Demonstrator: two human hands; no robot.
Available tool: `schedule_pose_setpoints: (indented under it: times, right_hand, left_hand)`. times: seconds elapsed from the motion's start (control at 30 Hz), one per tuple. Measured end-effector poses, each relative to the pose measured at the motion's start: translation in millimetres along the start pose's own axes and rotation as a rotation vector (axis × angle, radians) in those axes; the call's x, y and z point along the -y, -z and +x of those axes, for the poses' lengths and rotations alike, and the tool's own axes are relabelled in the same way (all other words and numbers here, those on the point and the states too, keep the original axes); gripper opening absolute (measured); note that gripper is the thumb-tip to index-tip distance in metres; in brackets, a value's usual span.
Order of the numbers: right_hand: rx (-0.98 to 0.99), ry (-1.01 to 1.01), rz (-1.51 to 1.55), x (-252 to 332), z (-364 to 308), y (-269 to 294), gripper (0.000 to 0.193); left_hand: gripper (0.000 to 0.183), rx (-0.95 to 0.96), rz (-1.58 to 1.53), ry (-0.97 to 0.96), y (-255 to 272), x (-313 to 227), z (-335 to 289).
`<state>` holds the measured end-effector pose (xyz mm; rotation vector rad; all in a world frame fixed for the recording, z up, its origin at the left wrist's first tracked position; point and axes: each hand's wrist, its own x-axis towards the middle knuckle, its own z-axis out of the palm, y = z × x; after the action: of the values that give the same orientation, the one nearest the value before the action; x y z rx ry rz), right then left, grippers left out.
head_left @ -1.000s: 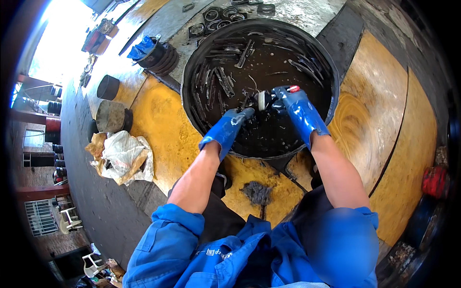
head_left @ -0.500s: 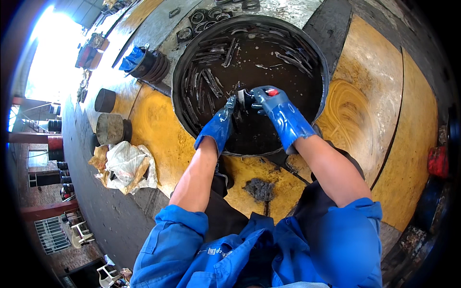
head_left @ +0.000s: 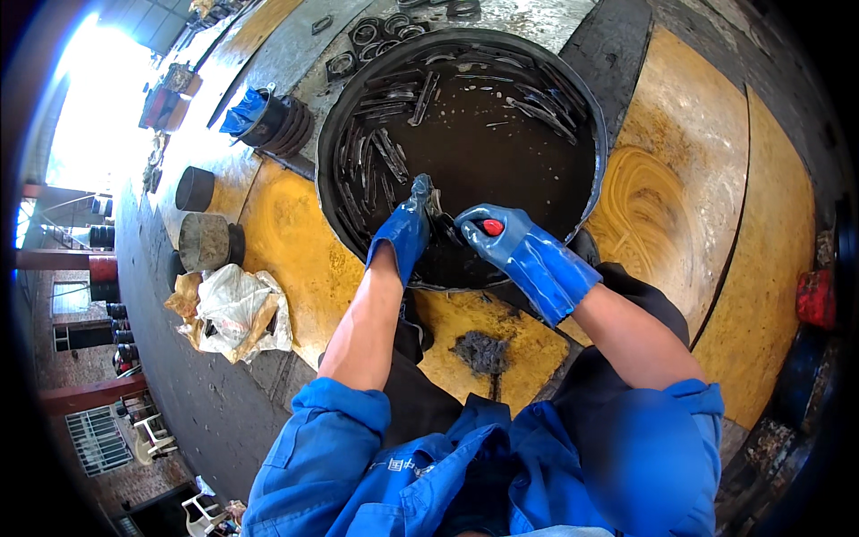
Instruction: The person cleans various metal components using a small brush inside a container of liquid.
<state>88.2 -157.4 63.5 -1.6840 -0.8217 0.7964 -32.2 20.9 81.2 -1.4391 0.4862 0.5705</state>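
Both my hands wear blue rubber gloves and work over a large round tub of dark liquid. My left hand is closed around a dark, wet piece, whose exact kind is hard to make out. Close to its right, my right hand is wrapped round a red-handled tool; the rounded red end sticks out of the fist. The tool's dark working end points toward the held piece, but whether they touch I cannot tell. Several dark, curved strips lie in the liquid along the tub's left and far sides.
Dark ring-shaped parts lie beyond the tub. Left of it stand a dark bucket with blue plastic, a grey can and a crumpled white bag. A dark clump lies on the yellow board between my legs.
My right hand has come down and slightly left with the red-handled tool, its wrist turning. My left hand has tilted more upright and shifted slightly left, still gripping the dark piece.
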Motion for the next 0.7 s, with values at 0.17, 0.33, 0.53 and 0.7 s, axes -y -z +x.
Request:
schedule_pose_setpoints:
  times: [0.17, 0.33, 0.53, 0.7]
  right_hand:
    - [0.096, 0.05, -0.098, -1.1, 2.0, 13.3, 0.021]
    - [0.347, -0.08, -0.301, 19.8, 4.4, 22.9, 0.024]
    - [0.341, 0.074, -0.287, 1.7, 14.2, 21.0, 0.026]
    - [0.355, 0.072, -0.22, 7.0, 26.8, 21.5, 0.026]
  left_hand:
    - [0.044, -0.162, -0.243, 0.106, -10.1, -8.4, 9.4]
    - [0.036, 0.098, 0.074, -0.235, -21.9, -46.2, 38.6]
    - [0.039, -0.182, -0.011, 0.236, -15.3, -55.7, 36.8]
    - [0.046, 0.143, 1.822, -0.223, -16.9, -64.3, 45.7]
